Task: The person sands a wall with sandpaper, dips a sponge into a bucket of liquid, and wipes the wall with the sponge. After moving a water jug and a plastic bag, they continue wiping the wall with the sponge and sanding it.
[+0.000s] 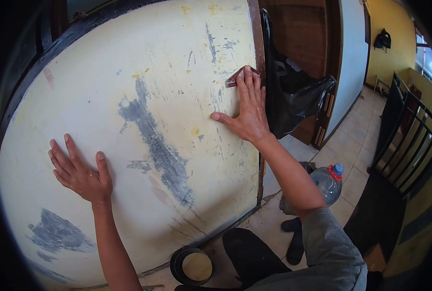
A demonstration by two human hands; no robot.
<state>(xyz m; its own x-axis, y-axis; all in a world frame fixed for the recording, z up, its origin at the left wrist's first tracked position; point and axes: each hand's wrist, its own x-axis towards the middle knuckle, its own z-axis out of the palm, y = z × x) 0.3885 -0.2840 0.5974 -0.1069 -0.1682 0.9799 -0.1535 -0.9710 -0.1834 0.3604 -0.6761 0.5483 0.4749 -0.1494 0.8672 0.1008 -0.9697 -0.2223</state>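
Observation:
My left hand (82, 173) lies flat on the cream wall (109, 97), its fingers spread, between two grey scraped patches. Higher up, near the wall's brown right-hand edge, my right hand (247, 109) presses a folded dark red sheet (233, 80) against the surface. The fingers cover part of the sheet, and the thumb stretches out to the left on the wall. Between the hands runs a long grey patch (160, 150), with small scratches and yellow spots around it.
A black bucket (177, 266) stands at the wall's foot. A clear bottle with a blue cap (326, 186) and dark sandals (295, 245) are on the tiled floor. A black plastic bag (293, 87) hangs beside the wall edge. Black railings (410, 136) stand at the right.

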